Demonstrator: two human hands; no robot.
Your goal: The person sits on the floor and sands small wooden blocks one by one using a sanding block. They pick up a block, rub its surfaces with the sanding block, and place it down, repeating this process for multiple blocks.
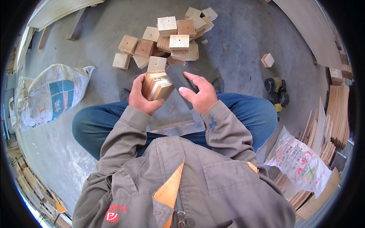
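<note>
My left hand [137,96] is wrapped round a layered plywood block [159,86], whose rough, splintery edges face up and to the right. In my right hand [204,94] is a flat, dark grey rectangular slab [179,79], gripped along its right side with the thumb on top. The slab's left edge meets or overlaps the block's upper right corner; whether they touch I cannot tell. Just beyond both hands lies a heap of similar square wooden blocks [178,41], many with a small hole in the face.
A single block [267,60] lies apart at the right, with a yellow and black power tool [279,93] nearer my knee. White sacks [57,95] lie at both sides. Stacked wood strips [337,114] line the right edge, and more boards [32,182] are at lower left.
</note>
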